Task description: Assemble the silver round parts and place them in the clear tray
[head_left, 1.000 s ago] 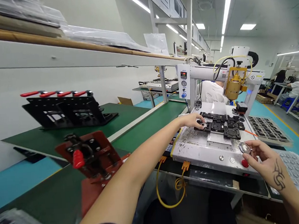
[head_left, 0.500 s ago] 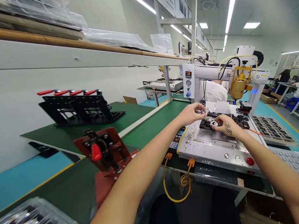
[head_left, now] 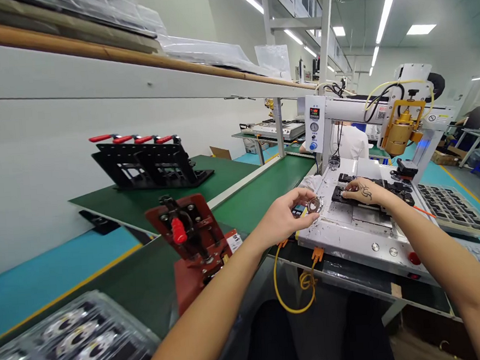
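My left hand (head_left: 294,212) pinches a round, shiny metal ring part (head_left: 314,205) by its edge, over the left front of the white dispensing machine (head_left: 329,231). My right hand (head_left: 362,189) is closed, fingertips down at the left end of the black fixture (head_left: 379,197) on the machine's bed. A bit of a second round metal part shows under those fingertips; the fingers hide most of it. The gold dispensing head (head_left: 401,136) hangs behind and to the right of my right hand, apart from it.
A red clamp jig (head_left: 190,233) stands left of my left forearm. A clear tray (head_left: 123,331) of ring parts lies at lower left. Black jigs with red handles (head_left: 148,161) stand farther back. A tray of black parts (head_left: 456,209) sits right of the machine. A yellow cable (head_left: 277,287) hangs in front.
My left hand has drawn back from the fixture towards me with its ring part. My right hand has lowered its metal part onto the fixture's left end. The view has turned slightly left.
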Tool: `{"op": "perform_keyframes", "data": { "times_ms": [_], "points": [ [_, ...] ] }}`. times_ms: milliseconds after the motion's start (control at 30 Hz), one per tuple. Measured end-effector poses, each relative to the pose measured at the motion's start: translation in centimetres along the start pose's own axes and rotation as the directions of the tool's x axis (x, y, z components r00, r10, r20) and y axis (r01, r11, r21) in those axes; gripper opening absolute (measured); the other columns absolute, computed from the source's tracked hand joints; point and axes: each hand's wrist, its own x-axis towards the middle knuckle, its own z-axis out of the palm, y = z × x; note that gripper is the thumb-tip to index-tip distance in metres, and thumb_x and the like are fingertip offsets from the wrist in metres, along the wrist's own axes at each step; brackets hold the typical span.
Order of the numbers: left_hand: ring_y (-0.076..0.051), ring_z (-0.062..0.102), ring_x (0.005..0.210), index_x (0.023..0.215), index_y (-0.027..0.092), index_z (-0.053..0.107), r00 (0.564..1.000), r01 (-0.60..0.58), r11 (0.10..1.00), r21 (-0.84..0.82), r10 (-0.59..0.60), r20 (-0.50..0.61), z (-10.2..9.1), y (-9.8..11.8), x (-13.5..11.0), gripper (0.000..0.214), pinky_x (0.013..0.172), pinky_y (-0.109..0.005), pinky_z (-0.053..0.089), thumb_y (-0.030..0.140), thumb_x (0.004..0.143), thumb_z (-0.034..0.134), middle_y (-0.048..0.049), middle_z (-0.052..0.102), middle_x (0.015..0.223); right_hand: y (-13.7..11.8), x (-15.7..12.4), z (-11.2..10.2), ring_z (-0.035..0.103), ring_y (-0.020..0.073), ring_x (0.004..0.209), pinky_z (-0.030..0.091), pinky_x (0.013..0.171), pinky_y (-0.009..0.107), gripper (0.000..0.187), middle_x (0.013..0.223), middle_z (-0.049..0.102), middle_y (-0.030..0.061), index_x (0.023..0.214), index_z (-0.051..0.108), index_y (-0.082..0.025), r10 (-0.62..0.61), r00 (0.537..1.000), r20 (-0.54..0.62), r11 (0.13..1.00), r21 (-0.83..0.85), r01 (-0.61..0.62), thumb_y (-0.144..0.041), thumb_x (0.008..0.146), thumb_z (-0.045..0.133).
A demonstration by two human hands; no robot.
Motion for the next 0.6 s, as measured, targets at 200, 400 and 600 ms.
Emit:
{"op": "perform_keyframes", "data": {
  "times_ms": [200,400,600],
  "points": [
    [-0.023,0.072,0.105,0.117,0.02,0.067,0.999,0.022,0.998,-0.059,-0.024,-0.025,1.5,0.4,-1.7,0.041,0.103,-0.043,0.058,0.035,0.081,0.082,-0.0083,0.076,0.114,-0.6,0.2,1.1,0.067,0.0272,0.09,0.052,0.087,0.037,0.018,0.092,0.072,0.0106,0.094,0.085,-0.02,-0.04,0.992,-0.119,0.998,-0.054,0.034,-0.037,0.094,0.079],
    [-0.019,0.073,0.09,0.118,0.02,0.064,0.994,0.078,0.984,-0.158,-0.063,0.094,5.6,-0.4,-3.0,0.043,0.087,-0.034,0.061,0.035,0.082,0.083,-0.0047,0.076,0.101,-1.5,-7.4,0.0,0.06,0.0324,0.113,0.045,0.106,0.048,0.029,0.114,0.068,0.015,0.121,0.081,-0.021,-0.072,0.911,-0.405,0.997,-0.057,0.053,-0.037,0.106,0.062],
    [-0.018,0.073,0.085,0.114,0.023,0.067,0.974,0.151,0.985,-0.082,-0.134,0.183,9.8,-4.3,-7.6,0.037,0.082,-0.032,0.063,0.032,0.082,0.081,-0.001,0.076,0.097,2.1,-24.5,1.6,0.06,0.026,0.089,0.049,0.087,0.04,0.028,0.093,0.066,0.0066,0.094,0.074,-0.022,0.165,0.589,-0.791,0.973,0.032,-0.23,-0.047,0.102,0.067]
  ]
}}
